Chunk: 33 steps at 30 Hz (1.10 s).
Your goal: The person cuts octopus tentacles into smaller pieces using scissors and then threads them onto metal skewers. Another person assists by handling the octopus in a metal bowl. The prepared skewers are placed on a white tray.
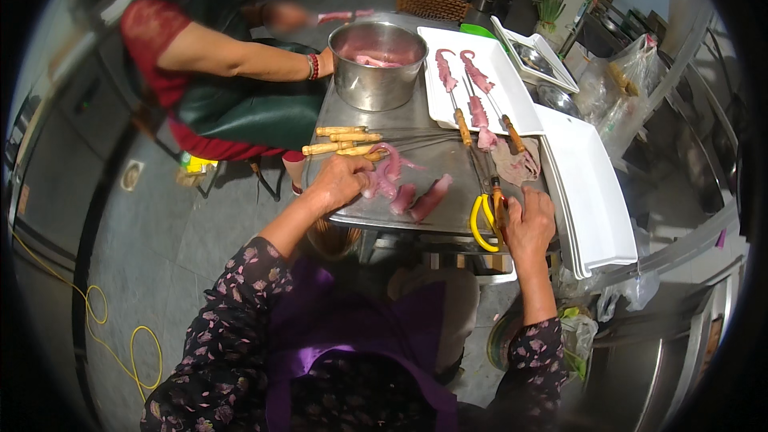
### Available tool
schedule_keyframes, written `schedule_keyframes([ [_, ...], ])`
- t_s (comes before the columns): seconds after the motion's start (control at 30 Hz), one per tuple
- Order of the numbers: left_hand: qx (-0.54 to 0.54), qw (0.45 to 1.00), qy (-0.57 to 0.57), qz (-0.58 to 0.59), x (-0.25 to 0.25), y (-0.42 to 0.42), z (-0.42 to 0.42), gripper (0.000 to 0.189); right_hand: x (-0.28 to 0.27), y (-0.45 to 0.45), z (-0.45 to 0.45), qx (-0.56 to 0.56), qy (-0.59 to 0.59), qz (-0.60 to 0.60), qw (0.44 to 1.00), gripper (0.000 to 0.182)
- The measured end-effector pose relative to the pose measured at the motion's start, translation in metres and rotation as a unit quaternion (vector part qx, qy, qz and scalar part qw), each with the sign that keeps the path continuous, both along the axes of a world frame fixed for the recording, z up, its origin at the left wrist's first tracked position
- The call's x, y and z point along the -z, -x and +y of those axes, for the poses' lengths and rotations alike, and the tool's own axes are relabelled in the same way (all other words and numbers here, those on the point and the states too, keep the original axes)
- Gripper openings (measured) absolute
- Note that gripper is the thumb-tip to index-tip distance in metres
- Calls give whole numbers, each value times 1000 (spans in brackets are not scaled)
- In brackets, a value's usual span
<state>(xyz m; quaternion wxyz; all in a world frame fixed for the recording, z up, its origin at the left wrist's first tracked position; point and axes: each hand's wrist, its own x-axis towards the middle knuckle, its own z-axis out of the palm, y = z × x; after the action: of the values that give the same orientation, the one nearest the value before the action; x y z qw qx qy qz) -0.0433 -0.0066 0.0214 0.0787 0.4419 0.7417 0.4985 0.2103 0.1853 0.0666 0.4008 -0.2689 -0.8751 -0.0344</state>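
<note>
My left hand (343,183) pinches the near edge of a raw pink tentacle piece (384,174), apparently squid or octopus, on the metal tabletop (459,216). Two raw cut chunks (429,199) lie to its right. My right hand (531,222) is at the table's front edge, thumb and fingers apart. Its thumb is beside the wooden handle (497,197) of a loaded metal skewer, whose meat (478,113) rests across the white tray's near rim. Scissors with yellow handles (480,222) lie under that handle. Two more loaded skewers (445,72) lie in the white tray (510,87).
Several wooden-handled skewers (339,147) lie behind my left hand. A steel pot (381,87) holds raw pieces; a co-worker's hand (326,63) touches its side. A crumpled cloth (517,162) lies near my right hand. Stacked white trays (591,192) stand beside the table's right edge.
</note>
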Motion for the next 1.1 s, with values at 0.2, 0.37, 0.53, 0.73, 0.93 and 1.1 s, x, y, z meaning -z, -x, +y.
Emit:
schedule_keyframes([
  [0.2,-28,993,97,58,-34,-2,30,18,26,12,44,-37,413,77,906,36],
  [0.37,-19,959,282,1,-44,-4,58,22,5,28,29,-13,477,31,878,37],
  [0.53,-54,919,378,97,-57,-22,72,27,3,36,28,43,365,-78,927,37],
  [0.73,-59,903,404,135,-57,-25,79,25,7,43,27,63,361,-128,922,35],
  [0.93,-58,928,355,-94,-52,-3,80,17,12,50,25,40,322,-135,936,29],
  [1.1,67,848,82,-519,-33,39,48,4,23,50,29,31,293,-101,950,26],
])
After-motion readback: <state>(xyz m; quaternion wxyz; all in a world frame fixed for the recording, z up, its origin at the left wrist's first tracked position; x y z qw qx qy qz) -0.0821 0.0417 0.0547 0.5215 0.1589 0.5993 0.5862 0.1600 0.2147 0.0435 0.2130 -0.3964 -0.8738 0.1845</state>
